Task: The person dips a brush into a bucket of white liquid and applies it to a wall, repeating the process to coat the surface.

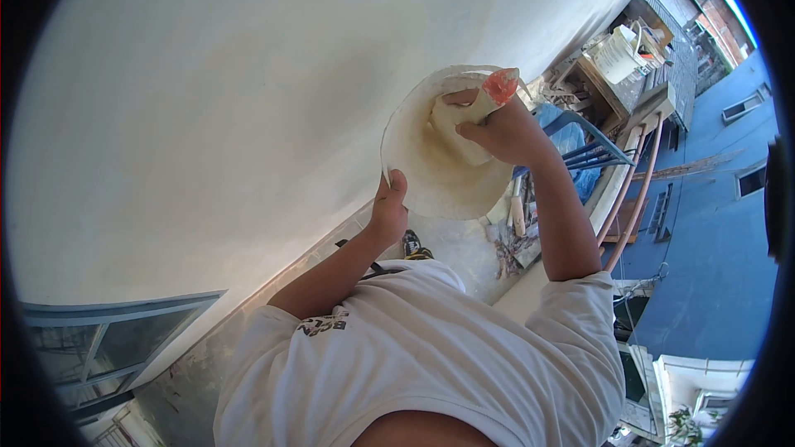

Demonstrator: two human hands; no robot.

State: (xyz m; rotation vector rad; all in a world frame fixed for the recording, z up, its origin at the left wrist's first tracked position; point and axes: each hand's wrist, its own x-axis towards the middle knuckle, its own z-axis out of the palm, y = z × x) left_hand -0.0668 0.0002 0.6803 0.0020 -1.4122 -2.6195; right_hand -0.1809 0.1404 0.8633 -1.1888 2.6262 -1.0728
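Observation:
A large round white basin point(460, 186), its inside coated with pale residue, is held out in front of my body. My left hand point(389, 209) grips its left edge, thumb up. My right hand point(501, 128) is wrapped round a pale handled tool point(499, 91) over the basin's upper right part. The tool's end is worn red, and its lower part reaches into the basin. Most of that lower part is hidden by my fingers and the pale material, so its exact shape is unclear.
A smooth white wall point(248, 99) runs along the left, with a window point(108, 343) low down. To the right are a blue chair point(584, 128), a wooden cabinet point(596, 87) with a white bucket point(617, 55), pinkish railings point(638, 199) and debris on the floor.

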